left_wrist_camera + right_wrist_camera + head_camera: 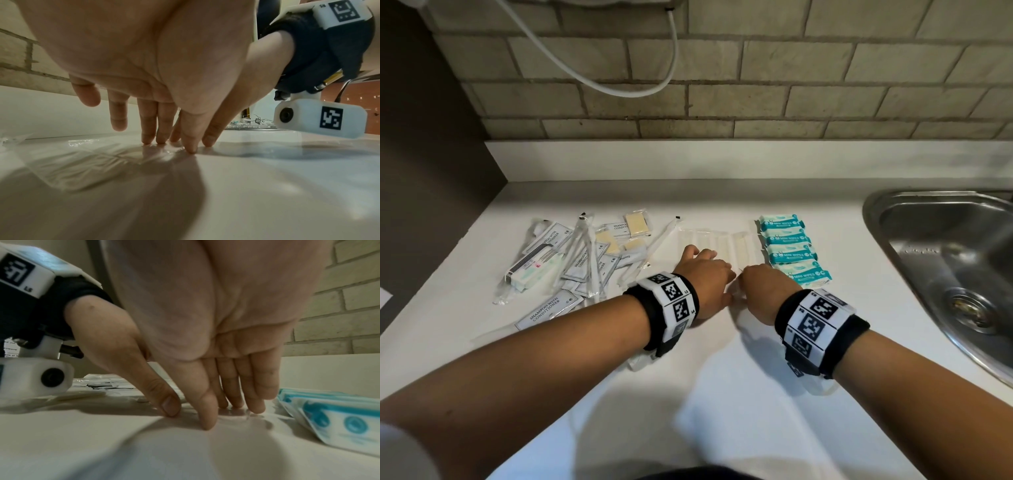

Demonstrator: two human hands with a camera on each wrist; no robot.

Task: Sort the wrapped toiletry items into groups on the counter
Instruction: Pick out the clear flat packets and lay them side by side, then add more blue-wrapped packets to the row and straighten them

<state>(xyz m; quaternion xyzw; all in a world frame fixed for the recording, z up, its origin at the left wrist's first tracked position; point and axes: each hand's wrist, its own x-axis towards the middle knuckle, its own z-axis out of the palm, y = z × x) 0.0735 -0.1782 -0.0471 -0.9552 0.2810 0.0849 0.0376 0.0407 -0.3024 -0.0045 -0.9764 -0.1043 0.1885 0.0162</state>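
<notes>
Two hands work side by side at the near edge of a row of clear-wrapped combs (717,245) lying flat on the counter (722,394). My left hand (705,277) has its fingers straight and loosely fanned, the fingertips (148,139) pressing down on the clear film; my right hand (763,291) has its fingers straight and held together, their tips (207,423) also resting on the wrapper edge. Neither hand pinches anything.

The combs lie between the four teal wipes packs (794,251), stacked in a neat column just to their right, and the unsorted pile (571,260) of shampoo sachets, soaps and long wrapped sticks to their left. The sink (941,260) stands well apart on the far right.

I judge the step in hand to be squaring this comb group. To do it well I keep both sets of fingertips flat and press lightly, since the film looks slippery and could skid on the smooth counter. I would slide the near edges into one straight line, keeping the group beside the wipes without riding onto them. One long stick (662,240) lies close to the row's left end; I should avoid nudging it into the combs.
</notes>
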